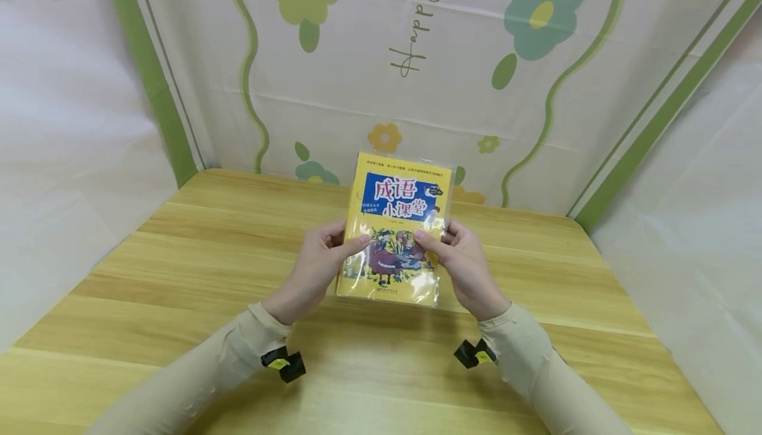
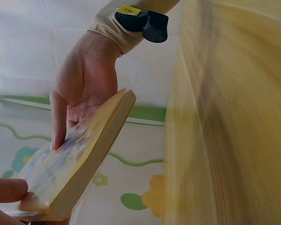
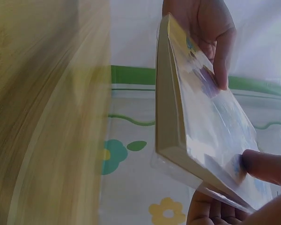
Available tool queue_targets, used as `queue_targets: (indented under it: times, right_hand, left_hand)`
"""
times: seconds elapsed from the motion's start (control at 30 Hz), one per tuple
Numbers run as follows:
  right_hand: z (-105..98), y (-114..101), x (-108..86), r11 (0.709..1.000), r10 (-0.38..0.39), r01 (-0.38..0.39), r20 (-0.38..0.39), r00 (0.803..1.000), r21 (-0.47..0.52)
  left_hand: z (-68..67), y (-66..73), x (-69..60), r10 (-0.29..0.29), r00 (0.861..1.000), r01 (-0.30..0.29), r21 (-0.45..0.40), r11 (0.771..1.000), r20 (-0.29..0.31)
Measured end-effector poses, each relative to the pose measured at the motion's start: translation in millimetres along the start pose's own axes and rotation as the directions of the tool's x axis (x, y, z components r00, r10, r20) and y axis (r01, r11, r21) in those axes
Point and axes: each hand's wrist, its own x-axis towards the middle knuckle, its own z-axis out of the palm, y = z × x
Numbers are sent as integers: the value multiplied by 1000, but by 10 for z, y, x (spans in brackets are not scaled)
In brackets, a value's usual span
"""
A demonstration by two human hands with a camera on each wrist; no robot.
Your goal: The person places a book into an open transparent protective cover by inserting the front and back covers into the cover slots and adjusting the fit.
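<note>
A yellow book (image 1: 389, 276) with a blue title panel and a cartoon picture is held up over the table, its front cover facing me. Clear plastic covers it and catches the light. My left hand (image 1: 315, 260) grips the left edge, thumb on the cover and fingers behind. On the opposite edge my right hand (image 1: 467, 266) grips the same way, its thumb pressing the picture. Both wrist views show the book's thick page block (image 2: 96, 159) along its lower edge, raised off the wood. In the right wrist view, loose plastic film (image 3: 201, 185) sticks out past one edge.
The wood-grain table (image 1: 178, 289) spreads below both arms. Behind it hangs a white cloth backdrop (image 1: 357, 84) with printed flowers and green vines, and pale sheets stand at both sides. A small black device (image 1: 286, 363) is strapped under each sleeved wrist.
</note>
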Motion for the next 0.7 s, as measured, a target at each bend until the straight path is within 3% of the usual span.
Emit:
queue_targets:
  times: [0.23, 0.5, 0.7]
  right_hand:
    - [-17, -14, 11, 1000, -7, 7, -4, 1000, -19]
    - [-29, -28, 20, 999, 6, -6, -4, 1000, -31]
    - [-47, -37, 29, 999, 21, -21, 1, 1000, -28]
  left_hand:
    - [-10, -29, 41, -26, 1000, 27, 74, 997, -17]
    - [-9, -22, 47, -35, 999, 34, 56, 998, 1]
    - [0, -23, 66, -60, 998, 61, 46, 997, -28]
